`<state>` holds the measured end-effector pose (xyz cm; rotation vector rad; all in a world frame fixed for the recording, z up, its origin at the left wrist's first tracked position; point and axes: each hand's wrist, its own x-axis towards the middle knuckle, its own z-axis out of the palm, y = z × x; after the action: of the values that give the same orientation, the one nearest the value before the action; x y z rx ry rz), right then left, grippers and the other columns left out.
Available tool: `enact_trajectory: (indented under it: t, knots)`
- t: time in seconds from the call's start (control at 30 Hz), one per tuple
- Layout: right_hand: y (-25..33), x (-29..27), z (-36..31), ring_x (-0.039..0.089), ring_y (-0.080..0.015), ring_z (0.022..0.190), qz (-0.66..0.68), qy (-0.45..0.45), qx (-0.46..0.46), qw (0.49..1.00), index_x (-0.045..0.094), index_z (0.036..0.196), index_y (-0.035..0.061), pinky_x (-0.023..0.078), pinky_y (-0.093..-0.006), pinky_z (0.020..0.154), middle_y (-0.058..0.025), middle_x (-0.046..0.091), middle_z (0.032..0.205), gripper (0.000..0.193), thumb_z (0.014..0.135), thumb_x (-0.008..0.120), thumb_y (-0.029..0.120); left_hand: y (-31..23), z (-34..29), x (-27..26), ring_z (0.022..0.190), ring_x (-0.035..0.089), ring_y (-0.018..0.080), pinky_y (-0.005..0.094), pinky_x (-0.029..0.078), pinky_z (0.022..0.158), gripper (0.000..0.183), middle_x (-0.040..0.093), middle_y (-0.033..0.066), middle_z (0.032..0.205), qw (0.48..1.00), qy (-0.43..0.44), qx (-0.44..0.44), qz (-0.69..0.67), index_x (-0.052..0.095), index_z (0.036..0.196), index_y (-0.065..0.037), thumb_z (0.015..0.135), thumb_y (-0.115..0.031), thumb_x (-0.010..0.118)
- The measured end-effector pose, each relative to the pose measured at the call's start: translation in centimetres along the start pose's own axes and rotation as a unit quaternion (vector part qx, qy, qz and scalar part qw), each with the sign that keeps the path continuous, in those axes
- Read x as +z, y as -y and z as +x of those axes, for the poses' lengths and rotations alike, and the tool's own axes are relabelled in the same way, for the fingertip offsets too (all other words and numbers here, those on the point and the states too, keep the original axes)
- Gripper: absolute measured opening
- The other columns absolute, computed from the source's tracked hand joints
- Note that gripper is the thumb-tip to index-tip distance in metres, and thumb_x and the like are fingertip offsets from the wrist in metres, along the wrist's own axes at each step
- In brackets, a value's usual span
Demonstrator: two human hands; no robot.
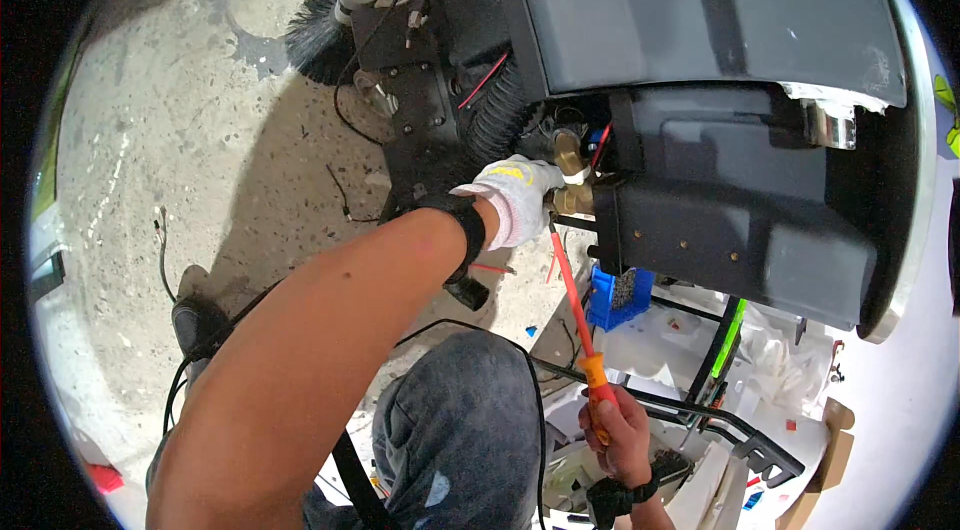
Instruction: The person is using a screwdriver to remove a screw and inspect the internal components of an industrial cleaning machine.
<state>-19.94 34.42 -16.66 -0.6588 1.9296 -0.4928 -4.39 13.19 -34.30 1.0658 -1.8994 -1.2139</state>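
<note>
My right hand (618,430), bare, is closed round the yellow and red handle of a long screwdriver (570,285). Its red shaft slants up and left, with the tip beside my left hand (510,198). That hand wears a white glove with yellow print and reaches into the side of a dark machine (740,170). Its fingers are curled against a brass-coloured fitting (574,198); the fingertips are partly hidden, and what they grip cannot be made out. Above it sits another brass-coloured elbow piece (568,152). A black corrugated hose (495,120) runs just beyond the glove.
A blue bin (618,298) of small dark parts stands below the machine. A round black brush (318,30) is at the far left. Loose cables lie on the speckled floor (200,160). A black tubular frame (720,420) and a cardboard box (830,460) are at the lower right.
</note>
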Motion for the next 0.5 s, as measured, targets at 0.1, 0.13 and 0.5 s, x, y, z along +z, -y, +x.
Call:
enact_trajectory:
  t: [0.1, 0.13, 0.5]
  knots:
    - [-0.3, -0.3, -0.1, 0.041, -0.0074, 0.045, 0.009, 0.003, -0.001, 1.000, 0.049, 0.106, -0.0026, 0.031, -0.0176, 0.040, -0.0082, 0.054, 0.070, 0.039, 0.086, 0.056, 0.030, -0.7, 0.2, -1.1, 0.087, 0.059, 0.0374, 0.0402, 0.047, 0.077, 0.032, 0.062, 0.0219, 0.088, 0.998, 0.057, -0.031, -0.005, 0.062, 0.096, -0.004, 0.075, -0.028, 0.060]
    - [-0.5, -0.6, -0.1, 0.041, -0.0074, 0.045, 0.014, -0.005, -0.004, 1.000, 0.049, 0.106, -0.0026, 0.031, -0.0176, 0.040, -0.0082, 0.054, 0.070, 0.039, 0.086, 0.056, 0.030, -1.0, 0.7, -1.2, 0.085, 0.059, 0.0374, 0.0401, 0.047, 0.076, 0.033, 0.062, 0.0224, 0.087, 0.996, 0.083, -0.038, -0.004, 0.063, 0.093, -0.002, 0.076, -0.031, 0.061]
    - [-2.0, -2.2, 0.4, 0.041, -0.0070, 0.046, 0.029, -0.023, -0.027, 0.999, 0.049, 0.106, -0.0021, 0.031, -0.0176, 0.040, -0.0079, 0.054, 0.069, 0.040, 0.085, 0.057, 0.031, -1.9, 0.2, 1.4, 0.087, 0.061, 0.0328, 0.0413, 0.048, 0.078, 0.021, 0.064, 0.0181, 0.088, 0.992, 0.002, -0.072, 0.108, 0.065, 0.088, -0.004, 0.074, -0.016, 0.055]
